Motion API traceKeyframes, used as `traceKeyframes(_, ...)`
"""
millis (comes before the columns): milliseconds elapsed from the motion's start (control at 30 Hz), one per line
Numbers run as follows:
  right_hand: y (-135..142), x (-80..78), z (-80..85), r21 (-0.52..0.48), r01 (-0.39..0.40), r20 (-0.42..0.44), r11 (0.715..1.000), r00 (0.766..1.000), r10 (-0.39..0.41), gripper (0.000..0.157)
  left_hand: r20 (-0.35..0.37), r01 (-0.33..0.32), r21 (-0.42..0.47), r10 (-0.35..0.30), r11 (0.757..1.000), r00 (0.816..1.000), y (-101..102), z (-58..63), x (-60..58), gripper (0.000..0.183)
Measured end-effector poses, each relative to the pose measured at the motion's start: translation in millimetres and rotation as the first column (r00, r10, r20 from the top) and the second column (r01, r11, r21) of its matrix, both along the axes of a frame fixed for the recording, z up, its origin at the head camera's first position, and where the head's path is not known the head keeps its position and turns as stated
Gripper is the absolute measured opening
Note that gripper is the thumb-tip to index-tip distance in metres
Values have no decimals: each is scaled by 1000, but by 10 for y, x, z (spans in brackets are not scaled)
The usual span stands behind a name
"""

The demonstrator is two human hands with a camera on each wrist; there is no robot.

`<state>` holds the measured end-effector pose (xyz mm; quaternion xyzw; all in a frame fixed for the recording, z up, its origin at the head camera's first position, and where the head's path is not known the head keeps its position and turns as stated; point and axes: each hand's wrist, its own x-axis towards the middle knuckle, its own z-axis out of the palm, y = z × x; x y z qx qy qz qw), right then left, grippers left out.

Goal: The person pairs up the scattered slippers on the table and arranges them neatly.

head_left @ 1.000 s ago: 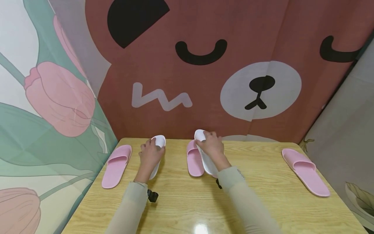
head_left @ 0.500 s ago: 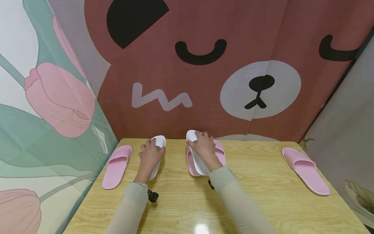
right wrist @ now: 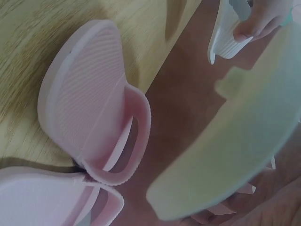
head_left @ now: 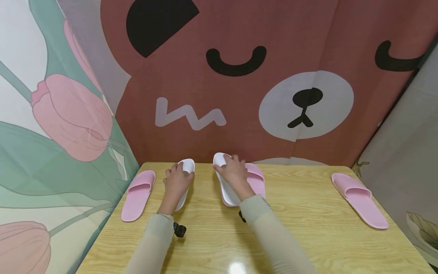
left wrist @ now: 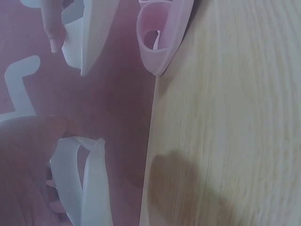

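My left hand (head_left: 176, 182) grips a white slipper (head_left: 188, 166) by its strap, toe toward the back wall. In the left wrist view this slipper (left wrist: 96, 188) hangs above the level of the wooden table. A second white slipper (head_left: 228, 193) is gripped around its strap by my right hand (head_left: 234, 173). From the head it covers most of the left slipper of a pink pair. The pair's right pink slipper (head_left: 257, 182) shows beside my right hand. In the right wrist view both pink slippers (right wrist: 89, 94) rest side by side on the table, with the white one (right wrist: 230, 136) raised above them.
Single pink slippers lie near the table's left (head_left: 138, 196) and right (head_left: 361, 199) sides. A bear-printed curtain (head_left: 191, 140) stands along the back edge of the table (head_left: 308, 224). A tulip-printed cloth (head_left: 72, 118) borders the left.
My right hand has carried its white slipper leftward, from between the pink pair to over the left one, so the right pink slipper is now exposed. The left hand stays in place.
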<state>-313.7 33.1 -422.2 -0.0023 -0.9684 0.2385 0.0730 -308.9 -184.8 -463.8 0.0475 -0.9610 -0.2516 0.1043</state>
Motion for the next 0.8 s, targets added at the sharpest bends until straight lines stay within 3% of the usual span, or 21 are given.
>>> traceKeyframes(800,-332,-11,-99,-77,19,9,997,1000,-19,76,-13,-13,1,13,1000,1000,-48,-17,-5,73)
